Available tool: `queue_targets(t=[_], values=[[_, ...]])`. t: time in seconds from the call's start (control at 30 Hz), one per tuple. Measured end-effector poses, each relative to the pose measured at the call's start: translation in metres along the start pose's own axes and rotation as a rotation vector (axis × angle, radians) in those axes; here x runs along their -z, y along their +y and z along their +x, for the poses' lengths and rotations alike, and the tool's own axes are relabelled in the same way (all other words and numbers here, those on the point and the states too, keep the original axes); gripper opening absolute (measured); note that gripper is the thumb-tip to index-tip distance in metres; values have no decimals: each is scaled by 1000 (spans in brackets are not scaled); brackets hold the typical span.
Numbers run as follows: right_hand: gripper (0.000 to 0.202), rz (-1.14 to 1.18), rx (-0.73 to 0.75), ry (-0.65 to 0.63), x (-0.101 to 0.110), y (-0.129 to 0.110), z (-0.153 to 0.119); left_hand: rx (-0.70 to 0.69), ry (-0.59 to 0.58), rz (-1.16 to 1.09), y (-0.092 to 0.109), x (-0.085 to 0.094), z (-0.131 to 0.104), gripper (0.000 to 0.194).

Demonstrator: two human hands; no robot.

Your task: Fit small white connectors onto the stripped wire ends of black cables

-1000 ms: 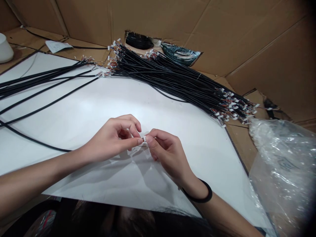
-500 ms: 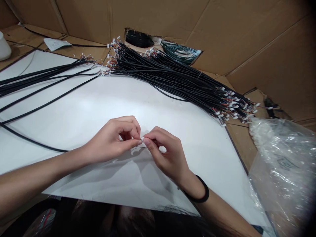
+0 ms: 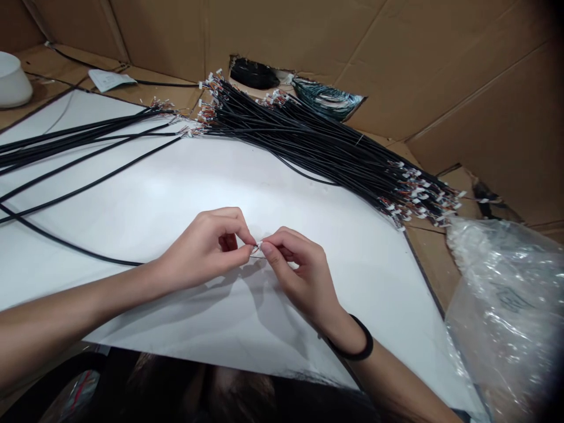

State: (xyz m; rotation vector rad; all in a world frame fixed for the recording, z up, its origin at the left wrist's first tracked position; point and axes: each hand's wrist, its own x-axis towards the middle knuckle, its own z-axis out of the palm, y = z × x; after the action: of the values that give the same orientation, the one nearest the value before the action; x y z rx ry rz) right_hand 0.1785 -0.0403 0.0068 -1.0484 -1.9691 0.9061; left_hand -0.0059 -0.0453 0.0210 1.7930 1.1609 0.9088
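My left hand (image 3: 215, 241) is closed in a pinch on thin wires (image 3: 255, 251), whose ends show between the two hands. Facing it, my right hand (image 3: 299, 261) pinches a small white connector (image 3: 259, 244) between thumb and forefinger. The fingertips of both hands are close together over the white board (image 3: 352, 270). A black cable (image 3: 79, 245) runs from the left edge and passes out of sight at my left forearm. My fingers cover most of the connector, so I cannot tell which wires sit in it.
A large bundle of black cables (image 3: 299, 138) with white connectors lies at the back. Several more cables (image 3: 88, 130) with bare wire ends lie at the left. A clear plastic bag (image 3: 506, 305) of small white parts sits right. A white container (image 3: 13, 85) stands far left, before cardboard walls (image 3: 317, 35).
The fingertips of my two hands have come slightly apart, and more of the thin wires shows between them. The view has shifted a little, bringing more of the white container in.
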Motion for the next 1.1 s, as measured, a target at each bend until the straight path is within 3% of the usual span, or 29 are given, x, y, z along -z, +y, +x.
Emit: queue_targets(t=[0.4, 0.6, 0.77, 0.9, 1.1], values=[[15, -269, 274, 108, -9, 4, -5, 82, 4, -30, 2, -6, 0, 12], [16, -443, 394, 205, -11, 6, -5, 273, 6, -304, 5, -7, 4, 12], [14, -499, 445, 234, -11, 5, -7, 323, -15, -479, 5, -9, 6, 10], [14, -319, 345, 195, -7, 1, -6, 287, -18, -509, 5, -8, 6, 9], [23, 205, -108, -3, 0, 1, -3, 276, -30, -518, 2, -3, 5, 5]])
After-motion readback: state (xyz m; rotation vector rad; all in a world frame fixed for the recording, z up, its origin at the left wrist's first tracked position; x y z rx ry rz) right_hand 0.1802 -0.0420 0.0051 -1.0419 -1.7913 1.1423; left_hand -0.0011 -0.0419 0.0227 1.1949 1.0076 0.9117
